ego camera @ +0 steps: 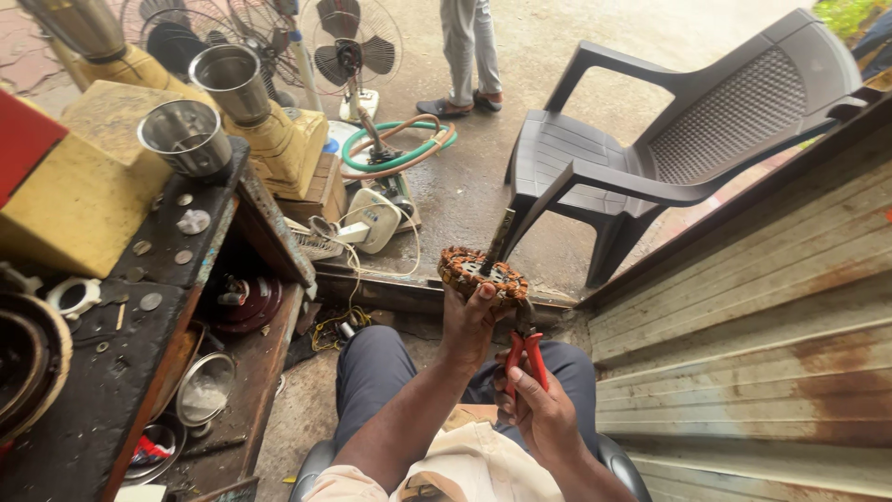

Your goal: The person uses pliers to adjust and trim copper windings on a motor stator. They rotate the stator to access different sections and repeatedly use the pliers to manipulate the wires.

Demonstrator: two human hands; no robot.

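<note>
So the left hand (467, 321) has its grip pinched on the rim of a copper-wound motor stator (483, 274), held up over the knees. Right hand (542, 409) is wrapped tight around red-handled pliers (526, 353), tips just under the stator. On the bench (111, 372) stand two steel mixer jars (186, 138); can't tell what's inside. A steel bowl (204, 390) below holds something whitish.

A grey plastic chair (650, 139) stands on the wet concrete; pedestal fans (351, 46) cluster beyond it, near a coiled green hose (395, 149). Steel mixer jars (186, 138) crowd a worn workbench (93, 372); a bystander's legs (467, 56) stand behind.
</note>
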